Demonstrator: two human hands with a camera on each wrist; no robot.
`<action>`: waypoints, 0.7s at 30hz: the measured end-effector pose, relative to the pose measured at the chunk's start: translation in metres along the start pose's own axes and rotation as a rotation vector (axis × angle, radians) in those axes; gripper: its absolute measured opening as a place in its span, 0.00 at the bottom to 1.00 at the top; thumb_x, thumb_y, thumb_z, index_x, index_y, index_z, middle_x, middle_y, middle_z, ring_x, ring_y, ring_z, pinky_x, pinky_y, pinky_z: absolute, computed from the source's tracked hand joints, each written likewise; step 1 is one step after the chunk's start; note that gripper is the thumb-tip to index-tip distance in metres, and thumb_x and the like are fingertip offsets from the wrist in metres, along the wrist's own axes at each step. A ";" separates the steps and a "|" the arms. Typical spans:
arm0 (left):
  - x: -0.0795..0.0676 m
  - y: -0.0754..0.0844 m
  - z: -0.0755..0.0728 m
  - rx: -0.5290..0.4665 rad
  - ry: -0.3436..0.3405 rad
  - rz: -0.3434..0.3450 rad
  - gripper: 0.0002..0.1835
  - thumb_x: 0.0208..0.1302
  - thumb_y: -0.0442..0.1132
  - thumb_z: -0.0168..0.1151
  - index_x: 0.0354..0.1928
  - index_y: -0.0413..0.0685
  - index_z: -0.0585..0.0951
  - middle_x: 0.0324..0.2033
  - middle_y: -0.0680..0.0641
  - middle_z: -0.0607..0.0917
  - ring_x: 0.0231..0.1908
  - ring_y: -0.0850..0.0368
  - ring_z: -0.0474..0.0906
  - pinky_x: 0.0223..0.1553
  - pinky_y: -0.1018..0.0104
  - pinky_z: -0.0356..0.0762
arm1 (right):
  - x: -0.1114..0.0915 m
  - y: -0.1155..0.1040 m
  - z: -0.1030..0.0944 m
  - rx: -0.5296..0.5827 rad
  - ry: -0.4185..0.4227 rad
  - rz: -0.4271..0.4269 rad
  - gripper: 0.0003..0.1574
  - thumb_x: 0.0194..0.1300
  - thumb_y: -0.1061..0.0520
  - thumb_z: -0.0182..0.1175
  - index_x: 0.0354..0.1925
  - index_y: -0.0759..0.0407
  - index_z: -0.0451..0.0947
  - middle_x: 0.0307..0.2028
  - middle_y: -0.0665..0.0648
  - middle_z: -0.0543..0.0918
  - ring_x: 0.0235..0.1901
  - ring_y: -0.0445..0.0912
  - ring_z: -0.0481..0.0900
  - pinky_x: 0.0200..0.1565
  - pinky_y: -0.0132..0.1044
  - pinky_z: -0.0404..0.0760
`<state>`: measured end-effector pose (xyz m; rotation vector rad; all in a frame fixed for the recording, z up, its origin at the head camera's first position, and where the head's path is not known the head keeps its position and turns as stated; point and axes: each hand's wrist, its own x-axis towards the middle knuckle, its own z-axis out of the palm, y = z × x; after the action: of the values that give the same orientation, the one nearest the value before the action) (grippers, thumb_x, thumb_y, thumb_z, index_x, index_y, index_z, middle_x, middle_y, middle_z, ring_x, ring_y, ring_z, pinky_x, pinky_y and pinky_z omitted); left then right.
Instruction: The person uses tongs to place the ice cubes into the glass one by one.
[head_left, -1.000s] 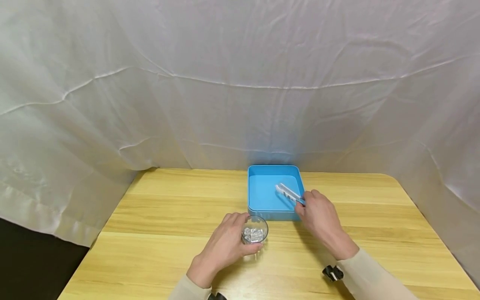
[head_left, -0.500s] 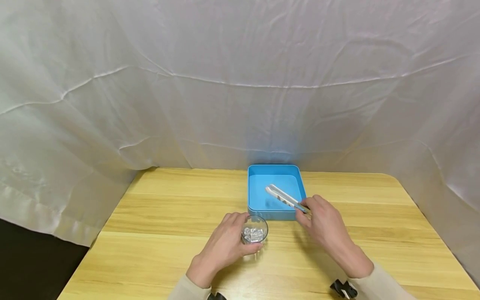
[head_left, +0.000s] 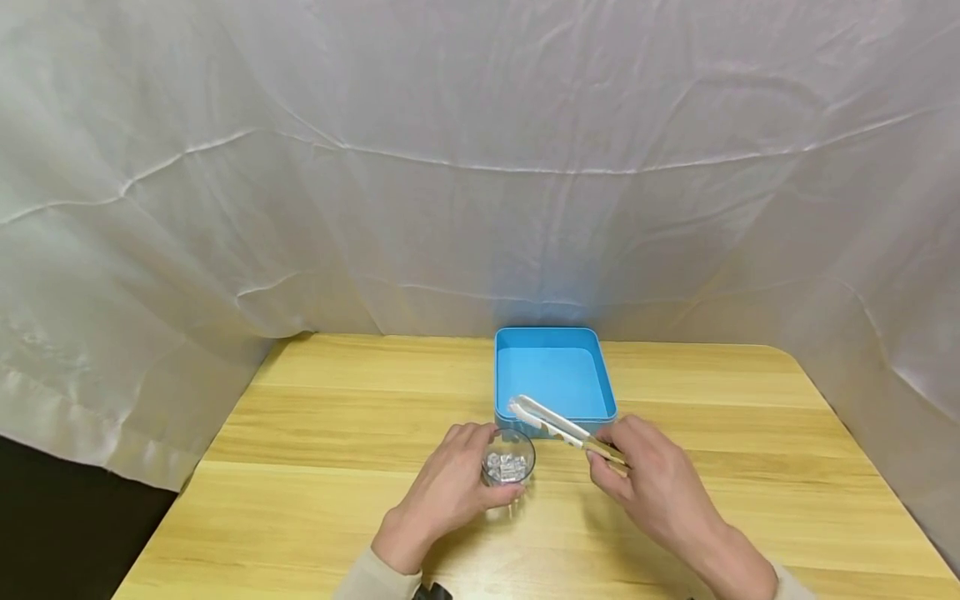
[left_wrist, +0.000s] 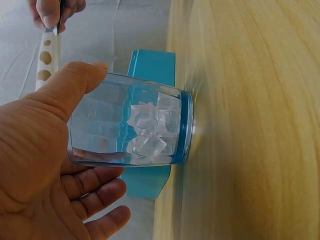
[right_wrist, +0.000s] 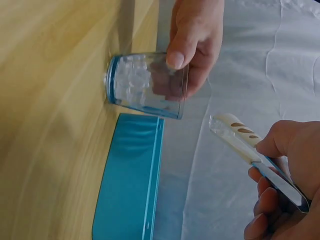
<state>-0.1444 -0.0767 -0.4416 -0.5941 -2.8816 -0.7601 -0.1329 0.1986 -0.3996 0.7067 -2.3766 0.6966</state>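
My left hand [head_left: 457,479] holds a clear drinking glass [left_wrist: 100,120] upright on the table, thumb on one side and fingers round the other near the rim. Several clear ice-like cubes [left_wrist: 150,132] lie in the bottom of the glass. My right hand [head_left: 660,483] grips a pair of tongs [head_left: 558,425] with white, scalloped-edge tips and metal handles. The tongs slant to the left, their tips pressed close together beyond the glass's far rim in the head view. A small clear piece [right_wrist: 214,123] shows at the tips.
A square blue box [head_left: 551,375] without a lid stands behind the glass, its inner floor visible. The wooden table [head_left: 337,433] ends at a light grey curtain [head_left: 450,208] along the back and sides.
My right hand has drawn the tongs from over the blue box toward me, bringing their tips left and nearer the glass. The left hand and the glass stay put.
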 end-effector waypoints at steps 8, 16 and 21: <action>0.000 0.000 0.000 -0.008 -0.005 -0.007 0.44 0.57 0.60 0.79 0.68 0.40 0.76 0.57 0.46 0.84 0.57 0.54 0.77 0.57 0.57 0.82 | -0.009 0.001 0.002 0.044 0.019 -0.116 0.12 0.54 0.61 0.72 0.36 0.51 0.81 0.30 0.41 0.76 0.29 0.31 0.68 0.28 0.20 0.70; 0.000 0.001 -0.001 -0.002 0.007 0.004 0.43 0.57 0.59 0.79 0.67 0.40 0.77 0.56 0.46 0.85 0.56 0.53 0.77 0.56 0.57 0.82 | -0.013 0.003 0.006 0.075 0.024 -0.158 0.11 0.53 0.60 0.71 0.36 0.51 0.82 0.30 0.40 0.75 0.28 0.29 0.65 0.27 0.19 0.67; 0.000 0.001 -0.001 -0.007 0.005 0.006 0.43 0.57 0.59 0.80 0.67 0.39 0.77 0.56 0.45 0.85 0.57 0.52 0.77 0.56 0.57 0.82 | -0.014 0.002 0.006 0.073 0.012 -0.136 0.12 0.52 0.61 0.72 0.36 0.51 0.82 0.30 0.39 0.75 0.27 0.29 0.64 0.26 0.19 0.66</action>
<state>-0.1438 -0.0764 -0.4408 -0.5996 -2.8724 -0.7704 -0.1266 0.2011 -0.4131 0.8837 -2.2766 0.7296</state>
